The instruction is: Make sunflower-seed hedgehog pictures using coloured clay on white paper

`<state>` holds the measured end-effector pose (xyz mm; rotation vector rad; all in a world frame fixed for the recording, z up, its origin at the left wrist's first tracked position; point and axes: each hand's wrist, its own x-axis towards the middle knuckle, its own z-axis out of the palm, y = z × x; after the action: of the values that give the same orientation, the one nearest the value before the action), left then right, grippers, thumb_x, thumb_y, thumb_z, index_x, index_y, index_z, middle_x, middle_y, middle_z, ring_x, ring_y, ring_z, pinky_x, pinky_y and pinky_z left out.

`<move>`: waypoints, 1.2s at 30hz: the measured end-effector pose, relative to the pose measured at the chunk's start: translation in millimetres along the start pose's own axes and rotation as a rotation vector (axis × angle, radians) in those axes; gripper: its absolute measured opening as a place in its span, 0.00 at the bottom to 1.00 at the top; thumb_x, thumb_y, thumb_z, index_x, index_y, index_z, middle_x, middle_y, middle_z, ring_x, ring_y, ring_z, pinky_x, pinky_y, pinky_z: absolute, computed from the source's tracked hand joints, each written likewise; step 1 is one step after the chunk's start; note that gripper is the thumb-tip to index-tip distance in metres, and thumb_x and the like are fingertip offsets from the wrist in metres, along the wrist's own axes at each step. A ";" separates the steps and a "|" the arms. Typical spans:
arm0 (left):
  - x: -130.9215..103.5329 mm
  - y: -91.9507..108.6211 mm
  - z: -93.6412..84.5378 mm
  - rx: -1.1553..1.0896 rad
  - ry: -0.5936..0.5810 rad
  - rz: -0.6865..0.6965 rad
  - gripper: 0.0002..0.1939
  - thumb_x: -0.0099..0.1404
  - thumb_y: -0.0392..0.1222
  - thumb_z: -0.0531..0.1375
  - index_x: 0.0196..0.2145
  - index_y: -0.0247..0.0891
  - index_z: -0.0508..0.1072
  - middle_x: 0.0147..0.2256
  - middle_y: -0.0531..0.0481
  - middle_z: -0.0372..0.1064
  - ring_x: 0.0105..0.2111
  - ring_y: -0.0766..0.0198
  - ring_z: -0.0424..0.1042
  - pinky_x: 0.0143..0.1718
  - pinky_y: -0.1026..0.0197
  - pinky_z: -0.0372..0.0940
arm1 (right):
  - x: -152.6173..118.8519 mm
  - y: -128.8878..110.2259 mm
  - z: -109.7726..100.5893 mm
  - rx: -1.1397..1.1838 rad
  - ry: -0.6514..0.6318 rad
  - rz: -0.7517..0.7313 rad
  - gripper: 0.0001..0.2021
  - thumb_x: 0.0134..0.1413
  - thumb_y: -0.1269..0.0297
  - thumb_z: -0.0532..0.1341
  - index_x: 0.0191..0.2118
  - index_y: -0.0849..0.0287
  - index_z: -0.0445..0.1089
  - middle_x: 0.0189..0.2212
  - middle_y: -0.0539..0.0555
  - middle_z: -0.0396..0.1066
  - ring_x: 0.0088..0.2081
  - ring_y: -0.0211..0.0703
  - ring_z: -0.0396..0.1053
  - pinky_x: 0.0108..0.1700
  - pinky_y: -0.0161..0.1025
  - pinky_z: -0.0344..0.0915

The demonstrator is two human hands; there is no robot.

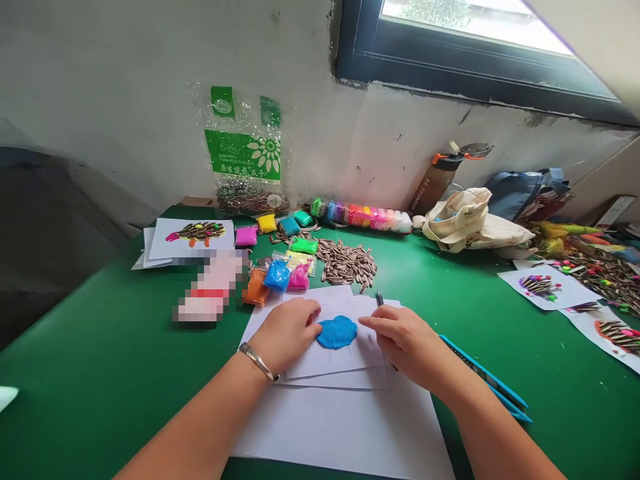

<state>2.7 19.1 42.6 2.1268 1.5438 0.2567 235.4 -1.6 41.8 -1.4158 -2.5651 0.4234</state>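
Observation:
A flat blue patch of modelling clay (338,332) lies on a white sheet of paper (340,367) with faint pencil lines around the clay. My left hand (290,333) rests on the sheet, its thumb at the left edge of the clay and its index finger apart from the thumb. On the other side, my right hand (405,340) reaches in with the index finger stretched out near the clay's right edge. Neither hand appears to hold anything. More white paper (340,427) lies underneath, and a dark pen (379,298) pokes out beyond my right hand.
Clay packets, including a blue one (277,275), sit beside a pile of sunflower seeds (347,262). A seed bag (250,160) stands against the wall. Blue tweezers-like tool (485,380) lies right of my arm. Finished seed pictures (193,237) and a cloth bag (460,220) lie farther off.

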 end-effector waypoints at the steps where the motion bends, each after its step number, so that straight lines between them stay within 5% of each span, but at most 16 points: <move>1: 0.1 0.0 0.0 -0.002 -0.001 0.000 0.05 0.59 0.40 0.56 0.33 0.40 0.70 0.30 0.50 0.68 0.31 0.61 0.66 0.28 0.64 0.57 | 0.9 -1.5 0.5 -0.010 -0.006 -0.004 0.18 0.57 0.76 0.49 0.45 0.52 0.71 0.36 0.53 0.69 0.35 0.39 0.64 0.35 0.36 0.54; 9: 1.1 0.3 0.4 -0.002 0.007 0.002 0.04 0.59 0.40 0.56 0.32 0.40 0.70 0.30 0.50 0.68 0.31 0.60 0.66 0.28 0.63 0.56 | 7.5 -13.4 -2.9 -0.159 -0.133 0.004 0.14 0.59 0.72 0.53 0.44 0.51 0.73 0.31 0.53 0.68 0.34 0.41 0.64 0.34 0.37 0.52; 23: -0.1 -2.4 2.1 -0.012 0.019 0.017 0.05 0.58 0.39 0.56 0.33 0.39 0.71 0.30 0.50 0.68 0.31 0.60 0.66 0.29 0.63 0.57 | 13.2 -14.3 5.4 -0.157 -0.103 0.057 0.15 0.56 0.75 0.53 0.43 0.54 0.73 0.30 0.54 0.69 0.32 0.38 0.64 0.31 0.34 0.52; 31: 0.7 -1.1 1.0 -0.009 0.016 0.015 0.03 0.58 0.39 0.56 0.31 0.40 0.70 0.30 0.50 0.68 0.30 0.61 0.66 0.28 0.64 0.56 | 9.6 -3.7 9.0 0.039 -0.013 0.056 0.19 0.56 0.75 0.51 0.48 0.52 0.71 0.32 0.53 0.69 0.32 0.38 0.66 0.32 0.32 0.57; 36: 2.1 -1.1 1.0 -0.005 0.016 0.012 0.04 0.58 0.39 0.56 0.32 0.40 0.70 0.30 0.50 0.68 0.31 0.61 0.66 0.28 0.64 0.56 | 12.0 -9.1 7.1 -0.052 -0.083 0.044 0.17 0.55 0.75 0.52 0.43 0.53 0.74 0.32 0.53 0.70 0.31 0.38 0.67 0.32 0.32 0.55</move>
<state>2.9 21.0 40.9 2.1360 1.5386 0.2820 219.8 2.9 38.4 -1.5055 -2.6328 0.4338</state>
